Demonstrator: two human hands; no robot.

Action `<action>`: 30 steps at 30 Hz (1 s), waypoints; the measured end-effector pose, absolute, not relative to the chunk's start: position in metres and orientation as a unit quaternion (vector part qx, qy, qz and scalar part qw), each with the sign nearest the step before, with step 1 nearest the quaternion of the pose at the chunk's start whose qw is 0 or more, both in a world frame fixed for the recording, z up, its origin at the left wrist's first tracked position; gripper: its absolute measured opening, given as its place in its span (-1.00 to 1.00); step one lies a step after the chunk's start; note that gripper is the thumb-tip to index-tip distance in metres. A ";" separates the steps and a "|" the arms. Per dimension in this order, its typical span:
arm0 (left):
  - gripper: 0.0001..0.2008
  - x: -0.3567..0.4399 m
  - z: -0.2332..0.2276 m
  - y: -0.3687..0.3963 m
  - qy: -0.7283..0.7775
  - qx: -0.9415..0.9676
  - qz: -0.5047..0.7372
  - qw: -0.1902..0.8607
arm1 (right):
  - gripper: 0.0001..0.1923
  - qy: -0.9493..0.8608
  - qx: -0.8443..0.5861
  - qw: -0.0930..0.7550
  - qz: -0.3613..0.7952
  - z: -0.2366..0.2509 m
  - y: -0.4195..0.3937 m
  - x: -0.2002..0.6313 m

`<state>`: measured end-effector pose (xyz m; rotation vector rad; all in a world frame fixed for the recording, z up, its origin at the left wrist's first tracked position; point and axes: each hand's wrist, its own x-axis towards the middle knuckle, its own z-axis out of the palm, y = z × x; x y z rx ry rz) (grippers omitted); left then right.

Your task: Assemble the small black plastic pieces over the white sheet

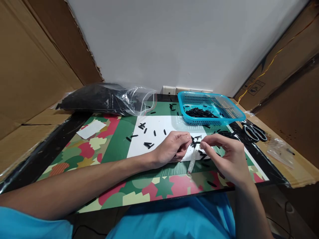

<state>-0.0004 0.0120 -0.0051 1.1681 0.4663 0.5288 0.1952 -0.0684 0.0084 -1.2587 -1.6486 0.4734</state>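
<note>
My left hand (173, 147) and my right hand (224, 156) meet over a white sheet (159, 132) on the patterned table mat. Between their fingertips they hold a small clear plastic bag (193, 158) that hangs down toward the mat, with a few small black pieces (195, 141) at its mouth. Several loose black pieces (149, 144) lie scattered on the white sheet to the left of my hands and under my right hand.
A blue plastic basket (231, 111) holding black pieces stands at the back right. A large clear bag of black pieces (104, 98) lies at the back left. Scissors (254, 131) and small clear bags (281, 151) lie at the right. Cardboard walls flank both sides.
</note>
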 end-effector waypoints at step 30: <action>-0.66 0.003 -0.007 0.012 0.280 0.616 0.320 0.664 | -0.85 -0.794 -0.469 0.376 0.088 -0.008 -0.070 0.148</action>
